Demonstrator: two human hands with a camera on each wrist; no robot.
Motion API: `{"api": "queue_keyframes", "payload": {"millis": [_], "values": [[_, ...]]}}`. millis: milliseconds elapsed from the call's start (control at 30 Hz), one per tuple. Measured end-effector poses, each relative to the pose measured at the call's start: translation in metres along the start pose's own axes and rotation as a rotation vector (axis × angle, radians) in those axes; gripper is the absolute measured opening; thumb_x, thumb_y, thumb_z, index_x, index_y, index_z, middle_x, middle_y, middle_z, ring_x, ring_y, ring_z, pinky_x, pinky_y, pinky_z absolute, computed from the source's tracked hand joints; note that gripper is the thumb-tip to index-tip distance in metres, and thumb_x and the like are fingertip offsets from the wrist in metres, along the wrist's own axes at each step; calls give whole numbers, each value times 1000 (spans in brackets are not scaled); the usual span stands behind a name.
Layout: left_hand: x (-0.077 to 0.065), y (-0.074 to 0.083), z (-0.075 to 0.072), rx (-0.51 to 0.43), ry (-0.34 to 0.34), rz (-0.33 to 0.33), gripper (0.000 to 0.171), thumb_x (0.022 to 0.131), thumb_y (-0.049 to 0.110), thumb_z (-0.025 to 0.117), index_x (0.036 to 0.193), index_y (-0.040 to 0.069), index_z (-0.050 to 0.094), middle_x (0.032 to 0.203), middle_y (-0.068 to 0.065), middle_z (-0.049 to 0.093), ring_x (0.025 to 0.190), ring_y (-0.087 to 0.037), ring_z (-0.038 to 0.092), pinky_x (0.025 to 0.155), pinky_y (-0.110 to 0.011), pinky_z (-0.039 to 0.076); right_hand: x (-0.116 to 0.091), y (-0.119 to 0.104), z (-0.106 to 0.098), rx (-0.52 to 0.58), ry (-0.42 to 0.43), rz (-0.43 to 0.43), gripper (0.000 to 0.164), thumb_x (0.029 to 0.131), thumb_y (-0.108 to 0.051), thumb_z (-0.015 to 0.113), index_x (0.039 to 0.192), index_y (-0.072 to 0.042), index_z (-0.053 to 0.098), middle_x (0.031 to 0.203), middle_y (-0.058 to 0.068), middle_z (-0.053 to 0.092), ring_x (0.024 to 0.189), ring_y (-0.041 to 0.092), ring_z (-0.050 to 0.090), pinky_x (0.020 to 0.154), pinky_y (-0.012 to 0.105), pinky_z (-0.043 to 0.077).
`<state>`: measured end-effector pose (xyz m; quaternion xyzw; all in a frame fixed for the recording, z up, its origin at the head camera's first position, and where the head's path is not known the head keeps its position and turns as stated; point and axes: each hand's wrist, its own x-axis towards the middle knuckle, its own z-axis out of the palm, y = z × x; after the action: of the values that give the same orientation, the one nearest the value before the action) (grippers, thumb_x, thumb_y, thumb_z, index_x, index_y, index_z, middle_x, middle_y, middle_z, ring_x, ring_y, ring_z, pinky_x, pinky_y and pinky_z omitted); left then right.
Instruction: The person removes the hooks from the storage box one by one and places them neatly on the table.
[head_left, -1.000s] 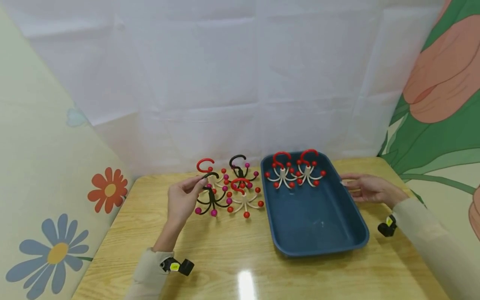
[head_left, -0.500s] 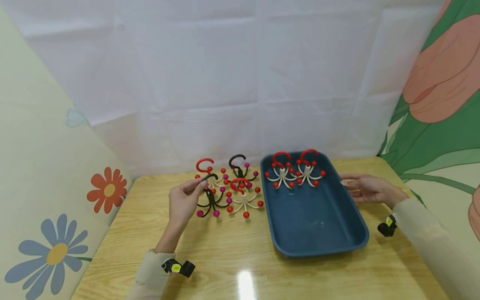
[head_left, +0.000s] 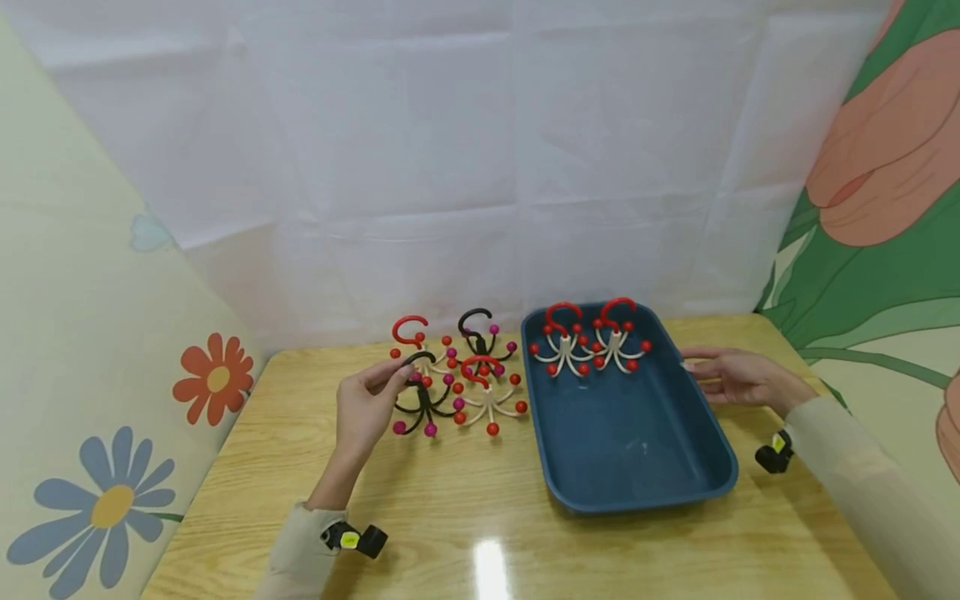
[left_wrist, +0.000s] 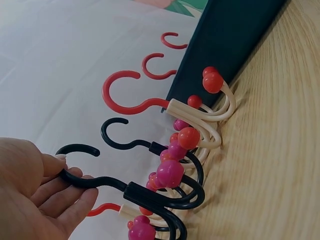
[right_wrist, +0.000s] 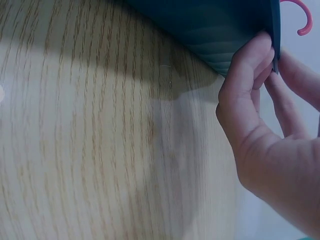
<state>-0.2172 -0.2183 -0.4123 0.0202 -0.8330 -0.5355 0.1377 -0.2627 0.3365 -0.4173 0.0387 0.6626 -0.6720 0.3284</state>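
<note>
My left hand (head_left: pixel 366 407) pinches the curved hook of a black claw hanger (head_left: pixel 424 398) with magenta ball tips. In the left wrist view the hook of this black hanger (left_wrist: pixel 145 195) lies between thumb and fingers, its arms pointing toward the table. Close around it stand another black hanger (head_left: pixel 481 343) and two cream hangers with red hooks, one in front (head_left: pixel 490 398) and one behind (head_left: pixel 424 357). On the right, my right hand (head_left: pixel 731 379) grips the side rim of a dark blue tray (head_left: pixel 637 442); the right wrist view has the tray's rim (right_wrist: pixel 275 35) between thumb and fingers.
Two cream hangers with red hooks, a left one (head_left: pixel 566 346) and a right one (head_left: pixel 616 343), stand side by side at the tray's far end. Behind the wooden table (head_left: pixel 427 517) hangs a white sheet (head_left: pixel 405 167). Flower-painted walls flank both sides.
The black hanger in my left hand has shifted and turned slightly, its ball tips moving a little. My right hand and the tray have stayed put.
</note>
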Motion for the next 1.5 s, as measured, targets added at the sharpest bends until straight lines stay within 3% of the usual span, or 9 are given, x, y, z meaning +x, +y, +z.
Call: {"api": "queue_keyframes", "payload": {"millis": [200, 300, 467, 667, 800, 1033, 1200, 1367, 1500], "values": [[-5, -1, -1, -8, 19, -11, 33, 101, 30, 74, 124, 8, 78, 115, -20, 79, 84, 4, 73, 71, -16, 56, 0, 1, -1, -1, -9, -7, 53, 112, -14, 50, 162, -18, 33, 116, -6, 74, 101, 12, 72, 88, 29, 62], [-8, -1, -1, -2, 15, -14, 32, 101, 29, 73, 125, 7, 78, 116, -19, 79, 84, 10, 70, 71, -14, 56, 0, 1, -2, -1, -7, -9, 48, 112, -15, 49, 159, -19, 37, 116, -7, 74, 101, 12, 72, 87, 29, 62], [-11, 1, 0, -12, 25, -22, 32, 100, 29, 75, 122, 7, 79, 115, -16, 80, 86, 7, 72, 75, -13, 56, 0, 1, -2, -3, -4, -9, 41, 112, -15, 49, 152, -23, 44, 115, -7, 75, 100, 11, 72, 87, 28, 62], [-13, 2, -1, -13, 38, -24, 31, 98, 29, 77, 119, 6, 80, 114, -17, 80, 91, -9, 78, 74, -19, 59, -1, 1, 0, 1, 5, -7, 34, 112, -15, 49, 145, -26, 50, 114, -7, 75, 100, 11, 72, 87, 28, 61], [-15, 3, -2, -3, 41, -34, 30, 98, 29, 77, 119, 8, 80, 114, -17, 80, 87, 0, 75, 72, -17, 57, -1, 2, 0, 2, 7, -9, 42, 112, -15, 50, 153, -21, 44, 114, -7, 75, 100, 12, 72, 88, 29, 62], [-14, 7, -5, 20, 51, -20, 31, 97, 28, 79, 119, 7, 80, 114, -17, 80, 90, -5, 78, 71, -14, 57, -1, 2, 0, 26, 2, -10, 38, 111, -14, 51, 148, -23, 48, 114, -6, 75, 100, 12, 72, 88, 29, 62], [-13, 6, -8, 67, 12, 21, 31, 99, 26, 76, 122, 6, 79, 116, -17, 80, 89, 3, 73, 73, -12, 55, -1, 2, 0, 24, 2, -8, 38, 112, -14, 51, 149, -23, 47, 114, -6, 75, 100, 12, 72, 88, 29, 62], [-10, 4, -12, 118, -20, 97, 26, 101, 11, 71, 125, 3, 76, 118, -19, 79, 102, -20, 78, 76, -8, 54, -1, 2, 0, 28, 2, -5, 41, 112, -14, 50, 152, -22, 44, 114, -6, 75, 100, 12, 72, 88, 29, 61], [-8, 3, -14, 125, -39, 106, 29, 100, 5, 69, 129, 3, 74, 124, -20, 77, 113, -35, 76, 78, -9, 54, -1, 2, 0, 34, 1, -4, 34, 111, -14, 51, 143, -26, 51, 113, -6, 75, 99, 12, 72, 88, 29, 61]]}}
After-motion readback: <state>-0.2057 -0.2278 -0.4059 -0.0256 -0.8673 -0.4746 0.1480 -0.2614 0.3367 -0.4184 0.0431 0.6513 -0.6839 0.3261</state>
